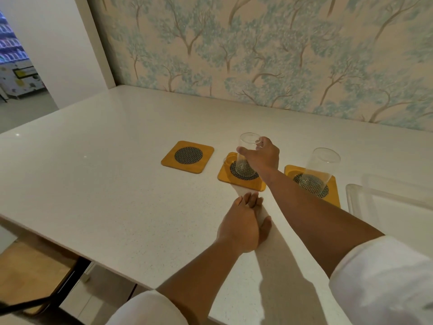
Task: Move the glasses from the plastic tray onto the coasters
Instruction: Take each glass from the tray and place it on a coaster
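Three yellow square coasters with dark mesh centres lie in a row on the white table. The left coaster is bare. On the middle coaster stands a clear glass, and my right hand grips it near the rim from the right. A second clear glass stands on the right coaster. My left hand rests flat on the table in front of the middle coaster, fingers together, holding nothing. The clear plastic tray sits at the right edge, partly cut off.
The white table meets a wall with tree-pattern wallpaper at the back. Its left and near edges drop to a wooden chair seat and floor at lower left. An open doorway lies at far left.
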The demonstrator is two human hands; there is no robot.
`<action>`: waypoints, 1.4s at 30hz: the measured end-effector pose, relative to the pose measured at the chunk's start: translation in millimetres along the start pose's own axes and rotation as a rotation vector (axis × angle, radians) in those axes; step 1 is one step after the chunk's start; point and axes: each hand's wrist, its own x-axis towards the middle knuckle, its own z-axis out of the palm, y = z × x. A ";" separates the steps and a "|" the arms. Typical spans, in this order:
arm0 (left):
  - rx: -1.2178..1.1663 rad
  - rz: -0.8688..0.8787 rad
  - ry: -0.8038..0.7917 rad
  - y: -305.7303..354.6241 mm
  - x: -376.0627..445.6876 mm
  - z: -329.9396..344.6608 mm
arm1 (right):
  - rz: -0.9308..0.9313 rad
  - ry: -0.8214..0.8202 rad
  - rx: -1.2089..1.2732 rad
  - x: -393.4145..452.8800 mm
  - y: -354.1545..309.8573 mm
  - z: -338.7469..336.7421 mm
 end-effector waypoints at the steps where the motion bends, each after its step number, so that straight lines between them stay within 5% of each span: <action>1: -0.002 0.001 -0.005 0.1 -0.2 -0.6 | -0.004 0.001 -0.004 -0.3 0.6 0.6; 18: 0.065 0.027 -0.004 5.3 -3.6 -13.9 | -0.007 -0.007 0.013 -6.0 -8.7 -26.5; 32: 0.114 0.118 -0.038 11.3 -2.4 -10.1 | -0.120 0.283 0.024 -21.2 -24.3 -148.4; 42: 0.015 0.254 -0.059 85.3 -4.4 8.6 | -0.083 0.591 -0.100 -41.5 2.7 -240.4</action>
